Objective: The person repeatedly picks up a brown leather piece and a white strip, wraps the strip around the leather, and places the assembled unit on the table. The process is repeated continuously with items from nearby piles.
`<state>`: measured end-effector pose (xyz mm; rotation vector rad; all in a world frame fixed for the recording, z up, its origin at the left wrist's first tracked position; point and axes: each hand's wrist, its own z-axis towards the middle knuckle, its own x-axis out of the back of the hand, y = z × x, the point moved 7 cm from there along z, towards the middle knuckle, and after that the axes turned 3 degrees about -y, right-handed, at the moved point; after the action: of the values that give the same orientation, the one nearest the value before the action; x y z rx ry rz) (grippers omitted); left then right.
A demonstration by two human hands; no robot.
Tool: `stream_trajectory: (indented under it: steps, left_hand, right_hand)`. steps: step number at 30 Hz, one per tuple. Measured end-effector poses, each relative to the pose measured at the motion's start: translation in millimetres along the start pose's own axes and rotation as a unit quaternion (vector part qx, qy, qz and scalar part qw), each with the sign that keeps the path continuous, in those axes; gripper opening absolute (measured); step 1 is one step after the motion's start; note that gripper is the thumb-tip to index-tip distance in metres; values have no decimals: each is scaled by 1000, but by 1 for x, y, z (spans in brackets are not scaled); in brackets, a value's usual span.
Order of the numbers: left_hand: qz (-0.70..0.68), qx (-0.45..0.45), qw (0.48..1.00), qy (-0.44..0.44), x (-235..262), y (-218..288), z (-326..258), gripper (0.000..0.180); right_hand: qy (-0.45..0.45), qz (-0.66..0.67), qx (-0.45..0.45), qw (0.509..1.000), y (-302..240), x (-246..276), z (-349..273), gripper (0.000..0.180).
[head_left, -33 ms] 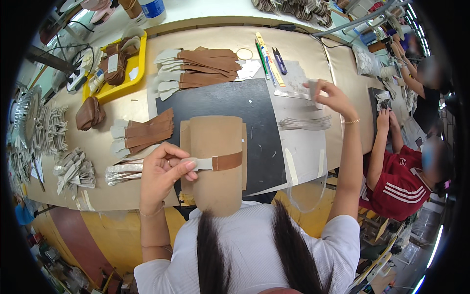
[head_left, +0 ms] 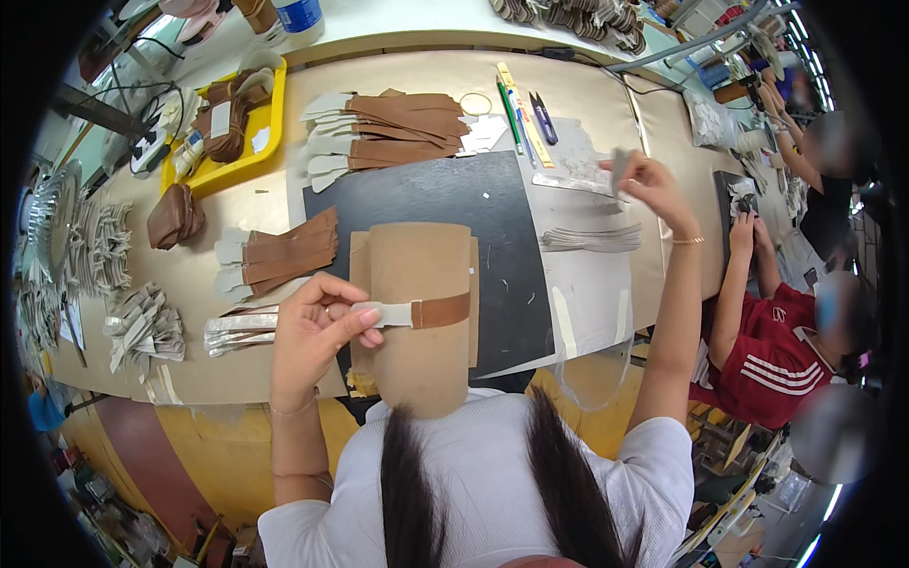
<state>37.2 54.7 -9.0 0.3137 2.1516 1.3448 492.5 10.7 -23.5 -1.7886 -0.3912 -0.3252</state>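
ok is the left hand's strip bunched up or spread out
Spread out: the strip runs across the tan board, its grey end in the left hand; whether it wraps behind, I cannot tell.

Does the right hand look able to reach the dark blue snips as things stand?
Probably yes: the snips lie uncovered, ahead and left of the right hand, with nothing tall between, though the grey piece it holds may hinder grasping.
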Motion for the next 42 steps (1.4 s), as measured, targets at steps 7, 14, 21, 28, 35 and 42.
stream_trajectory:
  steps: [7, 14, 21, 28, 35, 42]
  left_hand:
    - [-7, 61, 998, -15, 0, -12, 10, 18]
    - [-37, 64, 997, 6, 0, -12, 7, 16]
    - [-61, 41, 997, -39, 2, -10, 2, 39]
    - [-61, 43, 996, -45, 1, -4, -1, 48]
    - [-53, 39, 997, -43, 0, 0, -3, 44]
    - [-2, 77, 997, -16, 3, 1, -6, 19]
  right_hand:
    - [171, 253, 237, 922, -76, 29, -56, 13]
    - [-38, 210, 21, 977, -138, -139, -31, 12]
    - [-179, 126, -94, 971, -169, -229, -10, 18]
    - [-155, 60, -79, 983, -171, -237, -4, 17]
    - [-120, 18, -35, 992, -180, -238, -5, 16]
    - [-112, -15, -25, 993, -185, -239, -6, 14]
